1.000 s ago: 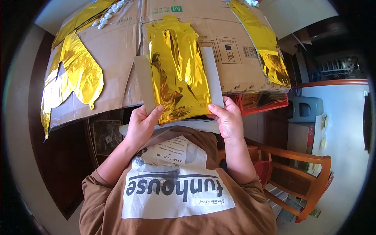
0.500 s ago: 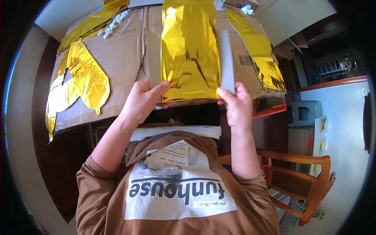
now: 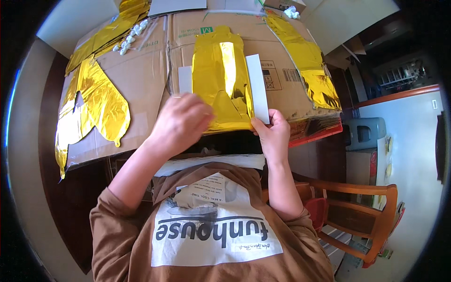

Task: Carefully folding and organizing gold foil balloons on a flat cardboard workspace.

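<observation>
A flat gold foil balloon (image 3: 209,70) lies over a white card (image 3: 258,84), whose edges show on both sides of the foil. My right hand (image 3: 274,136) pinches the near right corner of the foil and card between thumb and fingers. Over the near left part of the foil is my left hand (image 3: 182,122), smeared by motion, its fingers seeming curled. Whether it grips anything cannot be made out. Wrinkles and a bright reflection cross the foil.
The work surface is brown cardboard (image 3: 145,89). Another gold foil balloon (image 3: 105,98) lies at left, and a gold foil strip (image 3: 305,66) at right. Small white lumps (image 3: 128,43) sit at the far left. A wooden chair (image 3: 357,221) stands at my right.
The foil and card have lowered and lie flatter, so the foil's far end now shows. My left hand has left the near left corner and moved right over the foil. My right hand keeps its pinch.
</observation>
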{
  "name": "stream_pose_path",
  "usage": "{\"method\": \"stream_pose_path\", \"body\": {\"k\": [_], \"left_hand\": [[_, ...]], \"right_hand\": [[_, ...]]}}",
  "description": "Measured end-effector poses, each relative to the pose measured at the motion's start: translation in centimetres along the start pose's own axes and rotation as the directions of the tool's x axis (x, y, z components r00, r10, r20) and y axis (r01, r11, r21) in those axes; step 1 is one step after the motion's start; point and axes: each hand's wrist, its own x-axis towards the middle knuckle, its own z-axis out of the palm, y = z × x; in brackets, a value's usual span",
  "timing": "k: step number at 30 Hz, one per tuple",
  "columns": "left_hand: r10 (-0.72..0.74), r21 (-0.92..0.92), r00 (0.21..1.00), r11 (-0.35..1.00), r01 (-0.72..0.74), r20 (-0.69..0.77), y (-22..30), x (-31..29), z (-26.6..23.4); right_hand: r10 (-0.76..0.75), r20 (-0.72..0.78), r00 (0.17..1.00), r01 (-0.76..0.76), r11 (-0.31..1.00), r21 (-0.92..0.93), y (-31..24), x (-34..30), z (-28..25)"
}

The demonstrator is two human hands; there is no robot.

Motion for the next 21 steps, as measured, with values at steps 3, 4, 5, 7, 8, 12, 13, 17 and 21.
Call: {"method": "stream_pose_path", "body": {"k": [3, 4, 5, 7, 8, 12, 13, 17, 21], "left_hand": [[0.2, -0.115, 0.976, 0.975, -0.19, 0.088, -2.0, 2.3, 2.3], [0.208, -0.087, 0.974, 0.976, -0.201, 0.085, -3.1, 2.6, 3.2], [0.221, -0.068, 0.972, 0.974, -0.216, 0.083, -3.5, 3.0, 3.6], [0.115, 0.011, 0.989, 0.993, -0.117, 0.089, -3.7, 2.9, 3.6], [0.061, 0.046, 0.994, 0.997, -0.065, 0.092, -3.6, 2.7, 3.5], [-0.077, 0.14, 0.994, 0.988, 0.066, 0.077, -1.0, 1.0, 2.8], [-0.046, 0.13, 0.991, 0.991, 0.029, 0.127, 0.1, 0.9, 2.8], [0.037, 0.171, 0.971, 0.982, -0.079, 0.237, 2.4, 0.7, 5.1], [0.051, 0.258, 0.958, 0.958, -0.126, 0.281, 2.6, 0.6, 6.8]], "right_hand": [[-0.042, 0.01, 0.999, 0.043, 0.997, -0.065, -1.0, 0.1, 0.1], [-0.05, 0.015, 0.999, 0.052, 0.989, -0.139, -2.2, -0.1, 0.2], [-0.053, 0.013, 0.999, 0.054, 0.975, -0.217, -2.9, -0.3, 0.1], [-0.096, 0.01, 0.995, 0.095, 0.96, -0.263, -2.0, -0.1, -0.5], [-0.112, 0.009, 0.994, 0.11, 0.951, -0.287, -1.5, -0.1, -0.7], [-0.117, 0.011, 0.993, 0.116, 0.97, -0.214, -1.1, -0.5, -1.6], [-0.104, 0.017, 0.994, 0.106, 0.977, -0.185, -1.6, -0.6, -1.6], [-0.094, -0.008, 0.996, 0.091, 0.973, -0.212, -1.7, -0.6, -2.3], [-0.014, 0.018, 1.0, 0.018, 0.97, -0.242, -1.2, -0.8, -2.6]]}}
